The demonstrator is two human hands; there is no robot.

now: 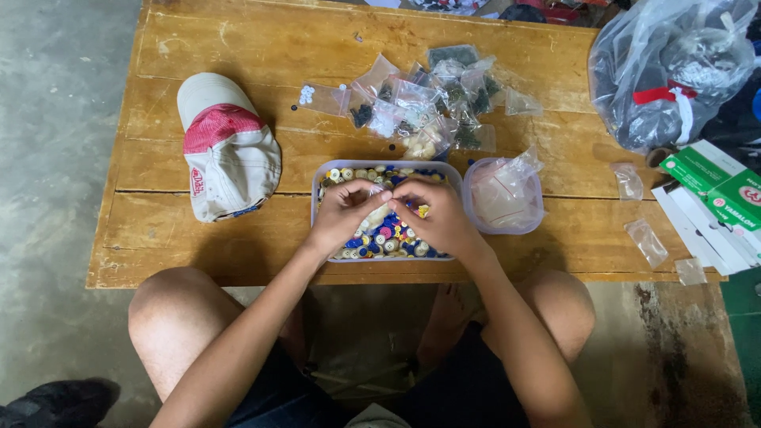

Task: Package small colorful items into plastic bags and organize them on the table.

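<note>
1. Low wooden plank table (238, 47), worn and yellow-brown, standing on a grey concrete floor; the person sits at its near edge with bare knees on either side.
2. Clear rectangular plastic tub (320, 176), at the near middle of the table, filled with small round buttons (388, 242) in blue, yellow, white and pink.
3. Left hand (345, 212), over the tub, fingers curled shut, tips pinched against those of the other hand.
4. Right hand (437, 214), likewise over the tub, fingers closed and meeting the left at the middle.
5. Small clear plastic bag (375, 215), held between the two hands just above the buttons; what it contains is too small to tell.
6. Clear square plastic container (504, 198), just right of the tub, with crumpled clear film inside it.
7. White and red fabric cap (226, 147), lying on the table to the left of the tub, well apart from the hands.
8. Heap of small clear packets (432, 107), some holding dark pieces, behind the tub.
9. Large clear plastic sack (674, 67), at the far right corner.
10. Green and white cardboard boxes (713, 186), at the right edge.
</note>
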